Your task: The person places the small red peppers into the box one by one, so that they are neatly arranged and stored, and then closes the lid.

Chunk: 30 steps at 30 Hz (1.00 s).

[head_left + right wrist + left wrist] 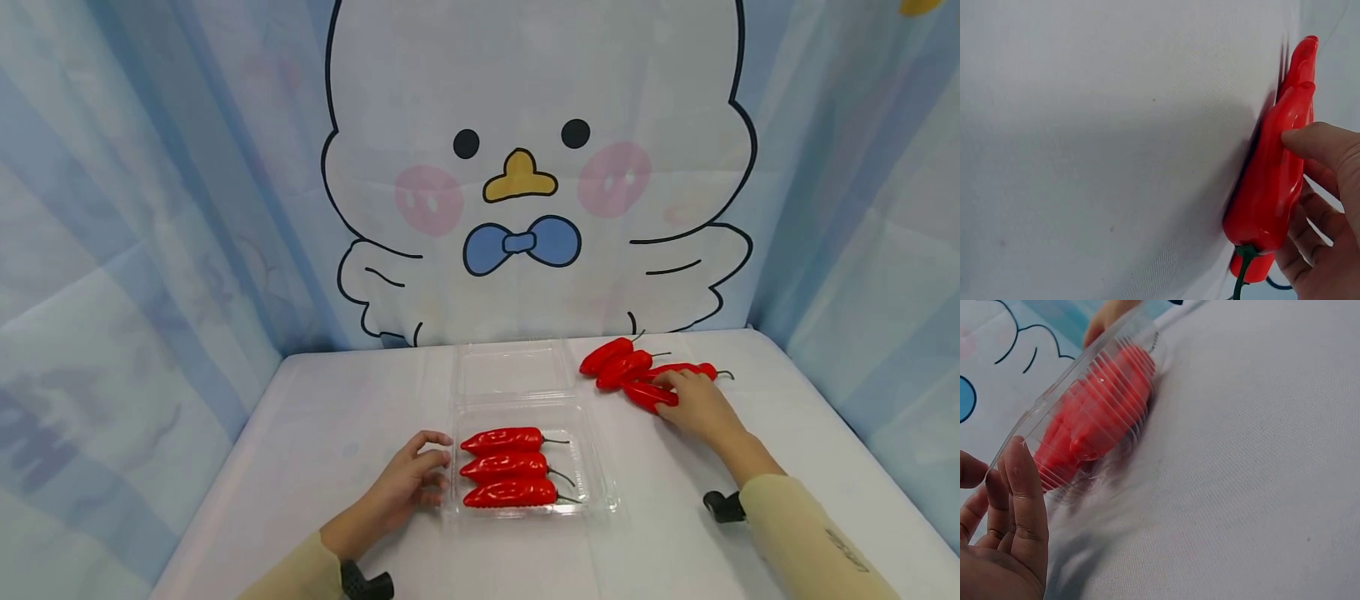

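Observation:
My left hand is at the left side of a clear plastic clamshell box; in the left wrist view its thumb and fingers pinch the box's rim. Three red chili peppers lie side by side in the box's near half, stems to the right. Over at the back right, my right hand grips the nearest pepper of a loose group. The right wrist view shows the thumb on this pepper, with its green stem free and other peppers partly hidden behind it.
The box's lid lies folded open toward the back. Beyond the right hand's pepper are three more red peppers. All stands on a white-covered table. A curtain with a cartoon bird hangs behind it.

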Each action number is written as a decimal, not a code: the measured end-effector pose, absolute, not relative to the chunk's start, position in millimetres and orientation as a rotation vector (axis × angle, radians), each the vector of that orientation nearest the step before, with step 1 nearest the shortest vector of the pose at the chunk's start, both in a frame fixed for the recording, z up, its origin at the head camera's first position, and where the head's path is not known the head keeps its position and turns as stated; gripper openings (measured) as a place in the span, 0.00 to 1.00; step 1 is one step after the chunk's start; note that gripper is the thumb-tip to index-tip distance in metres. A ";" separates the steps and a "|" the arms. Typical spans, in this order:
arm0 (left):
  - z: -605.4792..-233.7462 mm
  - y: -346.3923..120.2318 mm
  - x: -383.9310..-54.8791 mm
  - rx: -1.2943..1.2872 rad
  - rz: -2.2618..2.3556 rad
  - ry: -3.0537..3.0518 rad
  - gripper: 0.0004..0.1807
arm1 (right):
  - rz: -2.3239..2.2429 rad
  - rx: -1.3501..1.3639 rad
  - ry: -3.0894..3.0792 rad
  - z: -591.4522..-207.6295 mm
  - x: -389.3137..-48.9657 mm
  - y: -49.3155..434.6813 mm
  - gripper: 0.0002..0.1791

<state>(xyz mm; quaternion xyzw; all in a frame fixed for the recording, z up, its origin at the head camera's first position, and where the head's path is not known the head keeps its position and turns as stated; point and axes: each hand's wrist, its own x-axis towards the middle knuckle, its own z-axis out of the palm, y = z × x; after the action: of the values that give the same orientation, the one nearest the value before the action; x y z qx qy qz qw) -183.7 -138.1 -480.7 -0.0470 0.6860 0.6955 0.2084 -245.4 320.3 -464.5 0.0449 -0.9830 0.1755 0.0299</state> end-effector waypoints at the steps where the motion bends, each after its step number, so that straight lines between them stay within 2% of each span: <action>1: -481.0 -138.2 -183.7 -0.129 1.937 1.907 0.21 | 0.549 0.130 -3.038 -464.0 -245.0 320.9 0.29; 11: -481.1 -137.9 -183.6 -0.128 1.939 1.901 0.21 | 0.721 0.037 -3.098 -463.0 -241.6 323.4 0.26; 30: -481.4 -139.2 -184.8 -0.142 1.943 1.882 0.20 | 0.775 0.026 -3.110 -455.4 -234.5 315.4 0.26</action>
<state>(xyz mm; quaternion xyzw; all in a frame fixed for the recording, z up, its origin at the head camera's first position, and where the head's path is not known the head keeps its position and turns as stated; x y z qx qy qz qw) -184.8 -139.2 -481.4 -0.0510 0.6787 0.7005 0.2147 -234.5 315.4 -455.4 0.0082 -0.9698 0.2416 -0.0320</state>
